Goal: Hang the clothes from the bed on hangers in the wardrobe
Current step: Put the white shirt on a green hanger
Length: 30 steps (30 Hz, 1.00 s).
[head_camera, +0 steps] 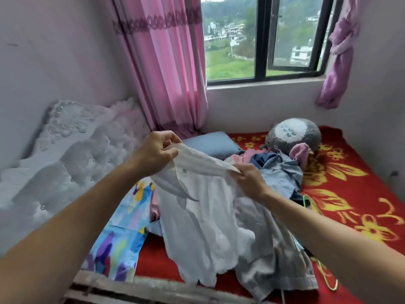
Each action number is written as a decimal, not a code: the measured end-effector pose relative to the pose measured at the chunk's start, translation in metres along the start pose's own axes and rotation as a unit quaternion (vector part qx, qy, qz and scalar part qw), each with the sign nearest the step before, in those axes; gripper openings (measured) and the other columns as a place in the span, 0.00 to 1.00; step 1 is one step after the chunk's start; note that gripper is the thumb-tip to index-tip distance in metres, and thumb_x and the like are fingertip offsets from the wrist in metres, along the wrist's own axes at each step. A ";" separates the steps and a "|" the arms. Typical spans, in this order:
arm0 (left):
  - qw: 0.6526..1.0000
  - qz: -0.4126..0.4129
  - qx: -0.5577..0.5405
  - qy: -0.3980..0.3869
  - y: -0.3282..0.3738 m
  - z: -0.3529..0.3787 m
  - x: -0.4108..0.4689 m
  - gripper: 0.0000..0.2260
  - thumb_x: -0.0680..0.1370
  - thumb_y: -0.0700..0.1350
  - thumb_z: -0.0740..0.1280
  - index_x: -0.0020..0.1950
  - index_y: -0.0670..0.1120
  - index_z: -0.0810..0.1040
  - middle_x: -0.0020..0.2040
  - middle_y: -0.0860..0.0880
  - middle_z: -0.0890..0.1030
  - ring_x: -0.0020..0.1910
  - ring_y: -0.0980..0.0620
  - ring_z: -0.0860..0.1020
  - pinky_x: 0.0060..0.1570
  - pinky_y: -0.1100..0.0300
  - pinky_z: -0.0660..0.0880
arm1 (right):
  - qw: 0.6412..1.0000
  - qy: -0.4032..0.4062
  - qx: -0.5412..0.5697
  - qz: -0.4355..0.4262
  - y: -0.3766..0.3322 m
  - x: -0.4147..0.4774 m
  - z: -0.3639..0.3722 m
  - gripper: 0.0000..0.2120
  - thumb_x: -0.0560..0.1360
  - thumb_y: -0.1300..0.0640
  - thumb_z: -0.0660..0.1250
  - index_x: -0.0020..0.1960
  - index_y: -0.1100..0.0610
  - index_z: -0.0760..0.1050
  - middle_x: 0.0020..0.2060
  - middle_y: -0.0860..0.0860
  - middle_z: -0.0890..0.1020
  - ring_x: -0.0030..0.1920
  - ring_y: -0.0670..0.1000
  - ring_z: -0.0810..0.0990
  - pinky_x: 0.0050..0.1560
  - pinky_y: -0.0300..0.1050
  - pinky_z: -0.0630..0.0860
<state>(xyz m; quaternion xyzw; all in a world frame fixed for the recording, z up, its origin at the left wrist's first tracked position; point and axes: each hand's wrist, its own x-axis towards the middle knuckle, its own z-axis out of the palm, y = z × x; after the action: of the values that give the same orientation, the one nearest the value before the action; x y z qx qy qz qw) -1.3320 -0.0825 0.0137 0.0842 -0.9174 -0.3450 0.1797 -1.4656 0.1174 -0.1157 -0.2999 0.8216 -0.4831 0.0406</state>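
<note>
Where the white, thin-cloth collared shirt (197,220) hangs: lifted above the near part of the bed, collar stretched between both hands, body drooping until its hem touches the clothes below.
Left hand (156,153): fingers and thumb curled, pinching the upper left end of the shirt's collar.
Right hand (249,182): fingers curled, gripping the other end of the collar, lower than the left hand.
Grey garment (276,255): spread flat under the shirt, reaching the near edge of the bed.
Heap of light blue, dark blue and pink clothes (282,172): behind the right hand, against the plush toy.
Thin green wire hanger (333,288): lies on the blanket just right of the grey garment, partly hidden by it and by the right forearm.
Bed's red blanket with yellow flowers (355,178): carries all the clothes.
Blue, purple and yellow patterned cloth (122,238): along the left side of the bed, beside the shirt.
Plain blue pillow (210,145): at the far side, below the curtain.
Round grey-and-white plush toy (293,134): by the wall under the window.
White tufted headboard (76,150): on the left.
Pink striped curtain (166,73): hangs left of the black-framed window (262,40).
Purple knotted curtain (339,53): right of the window.
</note>
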 end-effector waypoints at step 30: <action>0.893 0.010 0.328 -0.309 -0.067 0.183 0.025 0.14 0.73 0.62 0.68 0.47 0.52 0.81 0.43 0.51 0.80 0.46 0.48 0.79 0.40 0.57 0.70 | 0.927 -0.149 -0.322 0.120 0.139 -0.019 -0.147 0.18 0.73 0.37 0.66 0.30 0.46 0.73 0.29 0.45 0.75 0.35 0.50 0.75 0.34 0.46 0.69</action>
<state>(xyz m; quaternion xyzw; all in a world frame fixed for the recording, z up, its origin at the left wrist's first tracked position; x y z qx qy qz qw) -1.4239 -0.0292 -0.1517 0.0183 -0.9884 -0.0315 -0.1475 -1.5654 0.2897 -0.1561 -0.2643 0.9474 -0.1332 0.1218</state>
